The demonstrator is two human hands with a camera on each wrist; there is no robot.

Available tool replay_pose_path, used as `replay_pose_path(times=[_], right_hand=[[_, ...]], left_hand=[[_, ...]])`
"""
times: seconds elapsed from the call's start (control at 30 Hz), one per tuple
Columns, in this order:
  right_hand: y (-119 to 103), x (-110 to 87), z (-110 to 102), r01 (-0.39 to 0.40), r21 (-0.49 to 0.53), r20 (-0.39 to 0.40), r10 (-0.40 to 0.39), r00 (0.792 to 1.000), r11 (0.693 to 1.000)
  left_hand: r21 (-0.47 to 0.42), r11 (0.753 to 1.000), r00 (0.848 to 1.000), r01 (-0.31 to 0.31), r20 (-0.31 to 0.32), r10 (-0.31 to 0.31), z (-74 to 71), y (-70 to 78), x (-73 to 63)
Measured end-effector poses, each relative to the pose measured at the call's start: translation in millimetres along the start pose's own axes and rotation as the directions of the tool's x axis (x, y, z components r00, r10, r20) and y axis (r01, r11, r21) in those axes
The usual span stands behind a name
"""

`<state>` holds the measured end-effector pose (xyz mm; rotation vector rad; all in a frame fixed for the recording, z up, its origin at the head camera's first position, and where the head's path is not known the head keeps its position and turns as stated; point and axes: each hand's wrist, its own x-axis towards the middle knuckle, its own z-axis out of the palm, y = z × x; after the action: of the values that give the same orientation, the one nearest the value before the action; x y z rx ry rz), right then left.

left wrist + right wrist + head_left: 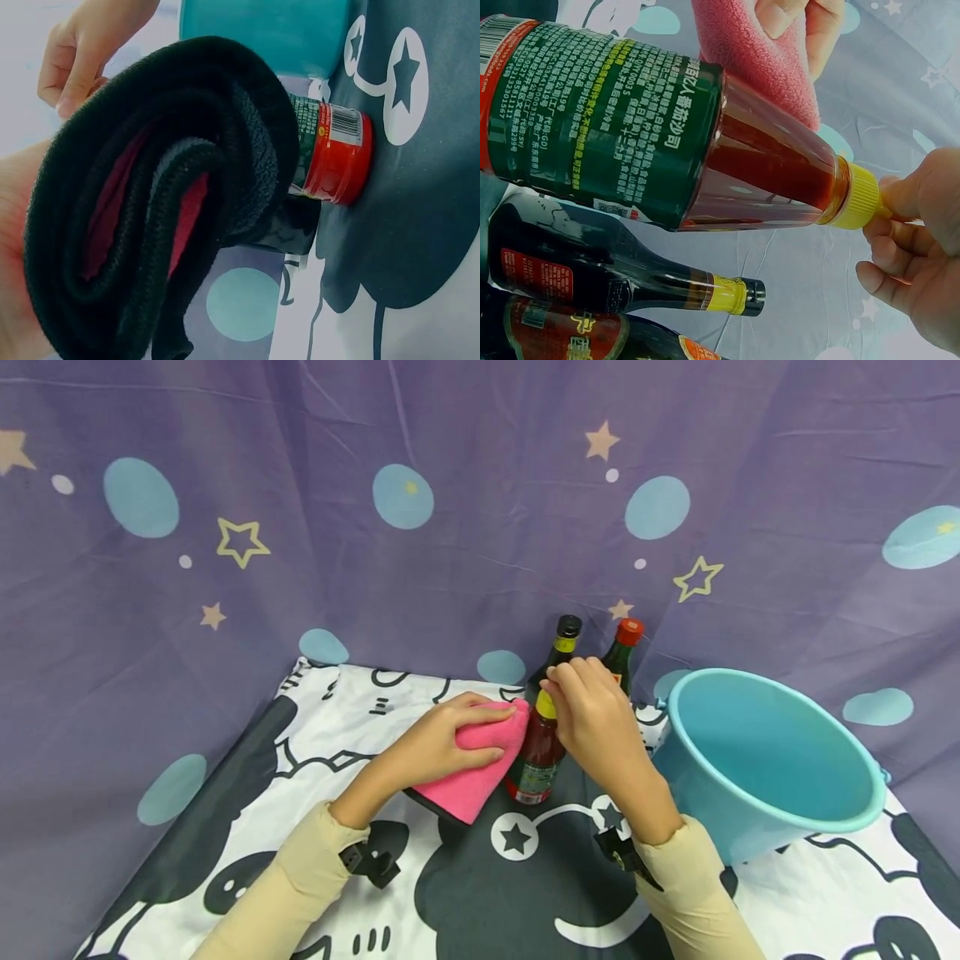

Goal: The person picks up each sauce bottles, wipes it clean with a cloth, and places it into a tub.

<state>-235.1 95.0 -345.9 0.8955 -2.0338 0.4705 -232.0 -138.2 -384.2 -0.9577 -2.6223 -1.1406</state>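
Note:
A folded pink cloth [480,772] with a dark underside is gripped in my left hand [450,739], fingers over its top. Its rolled dark edge [259,112] fills much of the left wrist view. Just right of the cloth, a ketchup bottle [538,756] with a green label stands on the tablecloth. My right hand [600,718] is at its top, thumb and fingers pinching the yellow cap [861,196], as the right wrist view shows. Seen from that side, the cloth [761,56] is close beside the bottle's body.
Behind the ketchup stand two dark sauce bottles, one with a black cap [569,626], the other with a red cap [629,631]. A light blue bucket [697,777] is to the right of my right forearm. A purple patterned curtain [480,585] hangs behind the printed tablecloth [360,710].

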Motion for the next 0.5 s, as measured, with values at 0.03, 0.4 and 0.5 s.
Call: replay_pose_path(times=[0.03,0.4,0.5], right_hand=[[0.0,0.2,-0.1,0.0,-0.001,0.0,0.0,1.0,1.0],[0.0,-0.2,-1.2,-0.005,-0.006,0.0,0.005,1.0,1.0],[-0.4,0.9,-0.8,-0.001,-0.006,0.003,0.001,1.0,1.0]], left_hand=[[0.0,1.0,1.0,0.005,0.001,-0.005,-0.1,-0.5,0.1],[-0.009,0.999,0.999,0.033,0.008,-0.033,3.3,-5.5,1.7],[-0.023,0.999,0.999,0.046,0.007,-0.046,3.7,-6.5,1.1]])
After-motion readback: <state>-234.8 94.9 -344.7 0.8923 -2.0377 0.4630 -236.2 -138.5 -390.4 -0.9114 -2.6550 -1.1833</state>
